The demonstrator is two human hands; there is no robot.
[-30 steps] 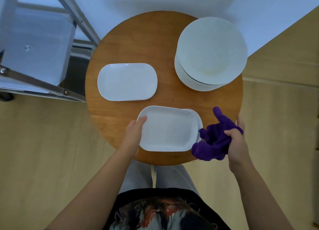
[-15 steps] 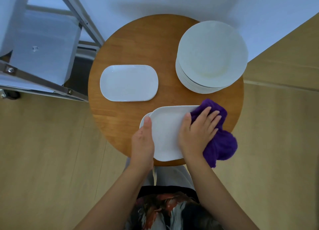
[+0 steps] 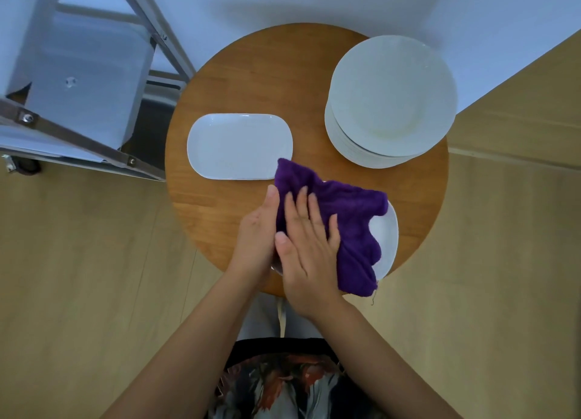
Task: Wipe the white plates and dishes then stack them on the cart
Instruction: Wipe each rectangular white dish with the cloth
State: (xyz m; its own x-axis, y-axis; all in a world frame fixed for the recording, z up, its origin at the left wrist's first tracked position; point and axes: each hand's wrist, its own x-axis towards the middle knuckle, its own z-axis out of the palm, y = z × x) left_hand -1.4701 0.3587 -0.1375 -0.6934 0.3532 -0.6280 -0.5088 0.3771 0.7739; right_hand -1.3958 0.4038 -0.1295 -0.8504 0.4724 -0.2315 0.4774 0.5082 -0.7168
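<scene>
A round wooden table [image 3: 239,82] with a warm brown top fills the middle of the view. It stands on light wood-look flooring [image 3: 78,277], which also runs along the right side. Behind the table rises a pale white wall [image 3: 314,0]. At the bottom edge shows the person's dark patterned top [image 3: 283,384] and, above it, light grey trousers [image 3: 264,321].
</scene>
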